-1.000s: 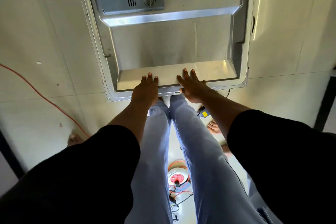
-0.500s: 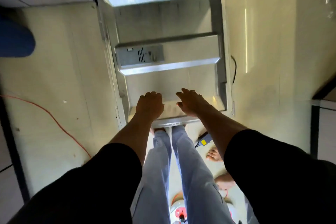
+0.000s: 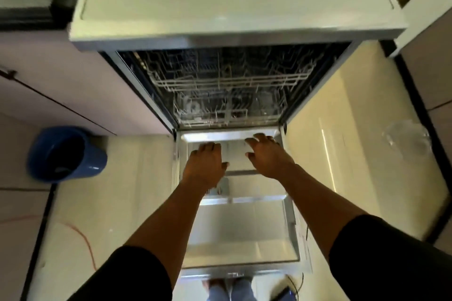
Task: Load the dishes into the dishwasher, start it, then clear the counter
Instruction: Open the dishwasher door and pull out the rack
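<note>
Dishwasher door [image 3: 244, 232] lies open and flat, wire racks [image 3: 227, 85] inside, contents too blurred to tell. Left hand [image 3: 205, 166] and right hand [image 3: 269, 157] hover over the door's hinge end, fingers loosely apart, holding nothing. Blue bucket [image 3: 66, 154] on floor at left

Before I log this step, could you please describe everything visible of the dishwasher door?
The dishwasher door is fully open, lying roughly flat towards the person. Its inner face looks like brushed stainless steel, with a raised rim and stepped panels. The left hand and right hand hover over its hinge end, both relaxed; contact cannot be told.
</note>
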